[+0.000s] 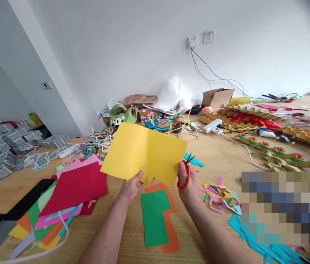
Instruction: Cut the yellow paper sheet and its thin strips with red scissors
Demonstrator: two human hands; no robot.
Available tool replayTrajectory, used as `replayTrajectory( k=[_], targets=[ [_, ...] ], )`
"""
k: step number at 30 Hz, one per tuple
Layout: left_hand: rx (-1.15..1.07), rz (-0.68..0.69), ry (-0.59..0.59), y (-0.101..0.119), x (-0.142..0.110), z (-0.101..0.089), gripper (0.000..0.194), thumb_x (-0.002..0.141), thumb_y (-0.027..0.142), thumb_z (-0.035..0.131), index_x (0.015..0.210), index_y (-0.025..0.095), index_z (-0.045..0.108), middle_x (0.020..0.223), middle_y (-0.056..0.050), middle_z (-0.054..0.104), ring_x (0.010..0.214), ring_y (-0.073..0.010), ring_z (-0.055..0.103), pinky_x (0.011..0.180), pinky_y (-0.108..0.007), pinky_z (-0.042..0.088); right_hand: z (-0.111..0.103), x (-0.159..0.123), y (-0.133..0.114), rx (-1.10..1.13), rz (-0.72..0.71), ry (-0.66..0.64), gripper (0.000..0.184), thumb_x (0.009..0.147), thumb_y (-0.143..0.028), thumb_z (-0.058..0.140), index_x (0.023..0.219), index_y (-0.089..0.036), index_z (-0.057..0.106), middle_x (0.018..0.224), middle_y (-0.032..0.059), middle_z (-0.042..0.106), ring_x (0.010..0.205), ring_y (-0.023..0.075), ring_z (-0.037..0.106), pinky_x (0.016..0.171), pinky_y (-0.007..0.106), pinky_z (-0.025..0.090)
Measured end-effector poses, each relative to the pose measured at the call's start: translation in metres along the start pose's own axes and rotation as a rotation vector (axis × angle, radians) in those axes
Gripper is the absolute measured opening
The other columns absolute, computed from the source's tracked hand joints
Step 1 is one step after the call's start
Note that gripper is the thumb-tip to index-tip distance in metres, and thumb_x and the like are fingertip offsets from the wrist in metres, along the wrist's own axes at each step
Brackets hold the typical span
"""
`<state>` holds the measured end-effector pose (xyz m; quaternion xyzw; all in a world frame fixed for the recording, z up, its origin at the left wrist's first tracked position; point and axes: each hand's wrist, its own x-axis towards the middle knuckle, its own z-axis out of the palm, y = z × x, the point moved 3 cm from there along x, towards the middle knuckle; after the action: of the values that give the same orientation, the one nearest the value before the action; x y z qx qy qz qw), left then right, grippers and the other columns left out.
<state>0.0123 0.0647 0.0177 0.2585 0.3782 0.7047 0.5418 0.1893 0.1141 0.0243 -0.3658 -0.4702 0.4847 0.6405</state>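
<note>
"Yellow paper is the largest thing in this work; where is it exactly?"

"It is raised in the air before the person, and it lies to the left of the right hand. Its long axis goes from side to side, with the right end a little lower."

"Which hand is nearer to it?"

"Both are at it. The left hand is closed on the lower edge, close to the middle, with the thumb on the front face. The right hand overlaps the right edge, low; whether its fingers also pinch the paper, I cannot tell."

"And what is smaller?"

"Nearer to the person, the orange paper lies flat, and the green paper rests upon it, its long axis toward the person."

"And the smallest?"

"It is the scissors. The right hand is closed around their red handle. The blades are slightly apart, just beside the right edge, and they point up and to the right, away from the yellow paper."
</note>
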Motion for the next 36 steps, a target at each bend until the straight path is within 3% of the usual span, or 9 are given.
replayTrajectory(
  k=[3,6,12,20,27,32,36],
  targets=[
    [0.003,0.001,0.013,0.0,-0.001,0.0,0.047,0.068,0.012,0.07,0.113,0.021,0.06,0.115,-0.007,0.065,0.115,-0.0263,0.054,0.091,-0.039,0.048,0.001,-0.002,-0.004,0.042,0.032,-0.021,0.032,0.077,-0.05,0.059,0.086,-0.019,0.06,0.068,0.0026,0.062,0.056,0.0154,0.056,0.049,0.026,0.041],
    [-0.008,0.004,-0.011,-0.001,0.0,0.0,0.047,0.069,0.012,0.069,0.114,0.02,0.059,0.115,-0.007,0.065,0.115,-0.026,0.054,0.093,-0.039,0.047,-0.002,-0.001,-0.007,0.012,-0.009,0.043,0.032,0.078,-0.051,0.057,0.072,-0.019,0.057,0.062,0.0017,0.059,0.056,0.0147,0.055,0.05,0.025,0.041],
    [-0.027,-0.044,-0.007,-0.002,0.001,-0.004,0.047,0.07,0.012,0.068,0.115,0.021,0.059,0.114,-0.007,0.066,0.113,-0.0262,0.056,0.092,-0.038,0.048,0.0,0.004,0.005,0.173,0.131,-0.053,0.03,0.068,-0.042,0.07,0.083,-0.019,0.058,0.079,0.0059,0.068,0.065,0.0209,0.063,0.053,0.029,0.047],
    [-0.164,-0.085,-0.056,0.003,0.003,-0.005,0.045,0.08,0.026,0.06,0.123,0.02,0.053,0.121,-0.008,0.062,0.114,-0.0259,0.055,0.095,-0.042,0.045,-0.006,0.007,-0.001,0.044,0.036,-0.013,0.025,0.072,-0.038,0.067,0.084,-0.021,0.055,0.077,0.0031,0.065,0.063,0.0172,0.059,0.057,0.029,0.048],
    [-0.191,0.079,0.059,0.005,0.007,-0.009,0.048,0.078,0.018,0.063,0.123,0.025,0.052,0.121,-0.006,0.062,0.109,-0.0239,0.058,0.093,-0.042,0.046,-0.007,0.004,-0.004,-0.177,-0.117,0.017,0.024,0.075,-0.041,0.062,0.081,-0.019,0.055,0.071,0.0015,0.061,0.063,0.016,0.055,0.057,0.027,0.044],
    [-0.327,0.085,0.041,0.014,0.007,-0.015,0.045,0.08,0.041,0.058,0.12,0.021,0.056,0.125,-0.01,0.059,0.114,-0.0268,0.054,0.091,-0.042,0.048,-0.005,0.003,-0.006,-0.194,-0.135,-0.03,0.026,0.076,-0.044,0.061,0.083,-0.019,0.056,0.073,0.0028,0.063,0.063,0.0171,0.056,0.057,0.027,0.043],
    [-0.211,0.27,0.173,0.021,0.014,-0.025,0.045,0.074,0.022,0.068,0.118,0.024,0.058,0.124,-0.006,0.06,0.115,-0.0248,0.053,0.092,-0.039,0.047,-0.004,0.004,-0.004,-0.183,-0.118,-0.081,0.026,0.074,-0.044,0.062,0.082,-0.019,0.057,0.072,0.0037,0.063,0.063,0.0179,0.056,0.054,0.027,0.043]
  ],
)
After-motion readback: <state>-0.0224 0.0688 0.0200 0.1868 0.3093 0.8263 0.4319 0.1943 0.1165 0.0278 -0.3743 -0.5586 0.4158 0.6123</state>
